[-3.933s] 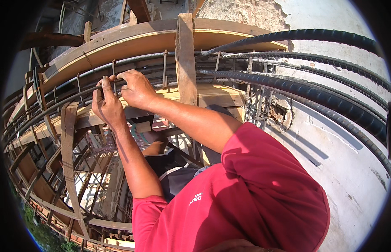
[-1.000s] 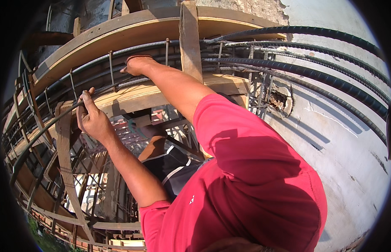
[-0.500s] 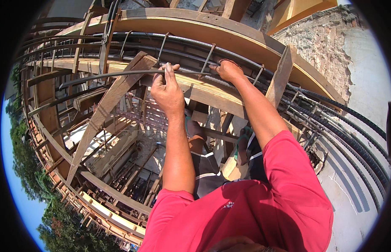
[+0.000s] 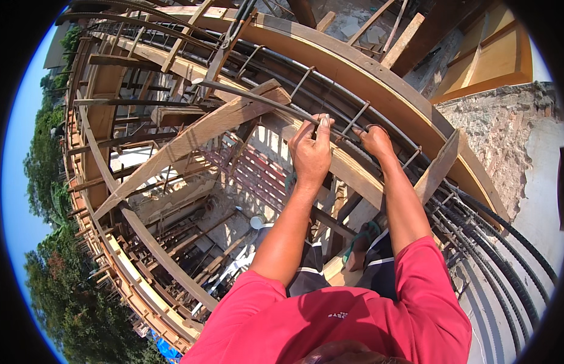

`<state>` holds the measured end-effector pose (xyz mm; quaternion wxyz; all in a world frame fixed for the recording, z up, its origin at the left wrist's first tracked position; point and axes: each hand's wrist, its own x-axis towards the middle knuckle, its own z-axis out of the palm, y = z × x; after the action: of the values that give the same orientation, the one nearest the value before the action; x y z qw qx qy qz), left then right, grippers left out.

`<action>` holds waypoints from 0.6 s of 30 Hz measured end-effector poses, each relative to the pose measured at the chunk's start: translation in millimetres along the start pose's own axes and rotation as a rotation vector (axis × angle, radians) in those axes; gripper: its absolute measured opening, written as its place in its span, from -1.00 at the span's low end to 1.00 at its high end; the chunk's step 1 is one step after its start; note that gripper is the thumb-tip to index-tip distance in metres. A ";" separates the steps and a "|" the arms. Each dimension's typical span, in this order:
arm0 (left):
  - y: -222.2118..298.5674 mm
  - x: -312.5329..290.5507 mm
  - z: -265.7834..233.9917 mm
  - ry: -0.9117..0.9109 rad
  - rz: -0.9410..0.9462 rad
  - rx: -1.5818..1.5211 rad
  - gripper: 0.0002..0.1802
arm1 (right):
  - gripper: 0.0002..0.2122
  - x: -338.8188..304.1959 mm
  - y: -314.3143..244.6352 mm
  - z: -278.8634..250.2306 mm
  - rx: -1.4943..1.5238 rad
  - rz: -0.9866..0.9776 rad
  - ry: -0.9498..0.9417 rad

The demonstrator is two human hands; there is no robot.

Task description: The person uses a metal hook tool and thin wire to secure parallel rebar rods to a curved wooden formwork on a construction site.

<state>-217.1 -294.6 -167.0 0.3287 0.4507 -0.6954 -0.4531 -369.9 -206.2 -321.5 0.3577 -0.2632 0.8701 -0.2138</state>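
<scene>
My left hand is pinched round a long dark metal rod, thumb and fingers pressed together. The rod slants from upper left down toward my right hand, passing over a diagonal wooden brace. My right hand is closed at the steel bar cage, its fingertips close to a square tie; what they hold is hidden. The cage's long bars lie between a curved plywood form side and a nearer timber side.
Ribbed steel bars run out to the lower right by a pale wall. An upright wooden cleat stands right of my hands. Below is a deep opening with timbers and a reddish lattice. My sandalled foot rests on a plank.
The view has turned and shifted, so the formwork sits lower right. The rod now slants more steeply down to the right. Both hands remain at the rod and bar cage.
</scene>
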 end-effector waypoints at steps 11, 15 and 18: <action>-3.9 -0.8 13.1 -0.045 0.022 0.012 -0.82 | -0.44 -5.5 -20.5 -8.7 -0.047 0.059 -0.061; -3.4 -10.0 4.5 -0.020 0.015 0.030 -0.80 | -0.51 -26.6 -23.5 -16.5 -0.040 -0.002 -0.053; -6.3 1.7 6.2 -0.041 0.024 0.021 -0.78 | -0.49 -2.5 -4.3 -10.0 0.072 -0.069 -0.026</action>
<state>-221.0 -295.3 -175.1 0.3150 0.4363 -0.7122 -0.4509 -374.4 -206.1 -311.3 0.3706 -0.2829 0.8475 -0.2538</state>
